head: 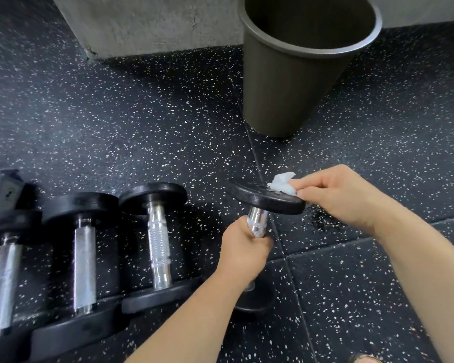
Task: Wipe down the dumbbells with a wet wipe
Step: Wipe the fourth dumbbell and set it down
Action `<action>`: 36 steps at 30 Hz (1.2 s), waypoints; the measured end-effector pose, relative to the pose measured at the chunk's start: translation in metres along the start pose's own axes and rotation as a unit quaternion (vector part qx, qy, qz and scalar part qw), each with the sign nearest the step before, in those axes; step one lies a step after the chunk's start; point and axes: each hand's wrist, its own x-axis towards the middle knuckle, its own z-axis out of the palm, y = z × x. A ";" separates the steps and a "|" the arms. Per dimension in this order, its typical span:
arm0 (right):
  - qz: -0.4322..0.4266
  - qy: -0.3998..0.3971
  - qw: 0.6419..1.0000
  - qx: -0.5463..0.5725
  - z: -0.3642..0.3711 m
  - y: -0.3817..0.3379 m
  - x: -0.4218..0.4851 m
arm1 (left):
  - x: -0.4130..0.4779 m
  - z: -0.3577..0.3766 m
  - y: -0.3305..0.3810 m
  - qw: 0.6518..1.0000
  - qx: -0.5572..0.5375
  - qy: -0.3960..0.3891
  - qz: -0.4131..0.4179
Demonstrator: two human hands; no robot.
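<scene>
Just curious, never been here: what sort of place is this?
Most likely a gym's weights area: speckled rubber flooring, a row of dumbbells, and a wet wipe pressed on a held dumbbell.

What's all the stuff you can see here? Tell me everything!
held dumbbell: one, black plates and shiny handle, upright in the middle.
other dumbbells: three, black and silver, lying in a row on the left.
wet wipe: one, white, on the held dumbbell's top plate.
bin: one, dark grey, at the back.
floor: one, black with white speckles, under everything.
wall: one, grey, at the top.
left hand: one, grips the held dumbbell's handle.
right hand: one, pinches the wet wipe.
</scene>
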 end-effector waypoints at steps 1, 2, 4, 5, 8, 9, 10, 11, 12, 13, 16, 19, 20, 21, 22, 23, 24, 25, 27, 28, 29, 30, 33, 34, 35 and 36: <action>-0.009 -0.011 1.000 0.005 -0.002 -0.001 -0.008 | 0.000 0.000 0.000 1.000 -0.001 -0.002 -0.004; -0.022 -0.027 0.999 0.012 -0.004 -0.003 -0.015 | -0.001 0.000 0.000 1.000 -0.004 -0.002 -0.008; -0.062 -0.057 0.996 0.019 -0.005 -0.014 -0.025 | 0.000 0.000 0.000 1.000 -0.010 0.001 -0.008; -0.087 -0.074 0.993 0.027 -0.003 -0.022 -0.028 | 0.000 0.000 0.000 1.000 -0.005 0.005 0.000; -0.133 -0.121 0.982 0.064 0.007 -0.051 -0.024 | -0.001 -0.003 0.001 0.999 0.014 0.012 0.029; -0.131 -0.128 0.981 0.065 0.011 -0.055 -0.016 | -0.002 -0.003 0.001 0.999 0.014 0.012 0.036; -0.124 -0.130 0.982 0.061 0.014 -0.057 -0.006 | -0.003 -0.004 0.000 0.999 0.014 0.013 0.040; -0.112 -0.133 0.983 0.052 0.018 -0.057 0.003 | -0.003 -0.004 0.000 0.999 0.012 0.015 0.041; -0.099 -0.135 0.985 0.040 0.020 -0.058 0.013 | -0.003 -0.005 0.000 0.999 0.009 0.017 0.039; -0.089 -0.135 0.986 0.029 0.022 -0.059 0.021 | -0.002 -0.005 0.001 0.999 0.006 0.018 0.034; -0.061 -0.142 0.988 0.007 0.024 -0.054 0.042 | 0.000 -0.006 0.001 1.000 -0.005 0.014 0.011; -0.018 -0.114 0.993 -0.002 0.023 -0.038 0.052 | 0.002 -0.006 0.001 1.000 -0.018 0.014 -0.006; -0.006 -0.100 0.995 0.003 0.021 -0.031 0.052 | 0.002 -0.006 0.001 1.000 -0.017 0.015 -0.009; 0.003 -0.086 0.996 0.012 0.019 -0.024 0.049 | 0.002 -0.006 0.001 1.000 -0.016 0.017 -0.009; 0.009 -0.073 0.997 0.025 0.016 -0.018 0.044 | 0.002 -0.006 0.002 1.000 -0.016 0.020 -0.007; 0.012 -0.065 0.997 0.044 0.013 -0.014 0.038 | 0.002 -0.006 0.003 1.000 -0.019 0.022 -0.006; 0.008 -0.064 0.996 0.062 0.010 -0.011 0.030 | 0.002 -0.006 0.004 0.999 -0.021 0.023 -0.007; -0.005 -0.061 0.996 0.071 0.008 -0.010 0.020 | 0.001 -0.006 0.005 0.999 -0.021 0.022 -0.008; -0.047 -0.055 0.995 0.065 0.005 -0.010 0.003 | 0.000 -0.006 0.006 1.000 -0.019 0.019 -0.008; -0.069 -0.058 0.994 0.066 0.005 -0.013 -0.004 | 0.000 -0.007 0.006 1.000 -0.016 0.016 -0.007; -0.086 -0.067 0.992 0.070 0.005 -0.019 -0.010 | 0.000 -0.008 0.006 1.000 -0.010 0.011 -0.005; -0.101 -0.082 0.989 0.071 0.005 -0.024 -0.014 | 0.000 -0.009 0.007 1.000 -0.003 0.004 -0.002; -0.140 -0.128 0.979 0.072 0.014 -0.047 -0.014 | 0.001 -0.014 0.008 1.000 0.009 -0.026 0.003; -0.145 -0.145 0.977 0.064 0.018 -0.052 -0.009 | 0.001 -0.016 0.009 0.999 0.007 -0.040 0.001; -0.143 -0.158 0.976 0.054 0.022 -0.059 -0.003 | 0.001 -0.018 0.009 0.998 0.008 -0.055 -0.003; -0.134 -0.166 0.976 0.047 0.025 -0.064 0.004 | 0.001 -0.021 0.010 0.998 0.010 -0.068 -0.007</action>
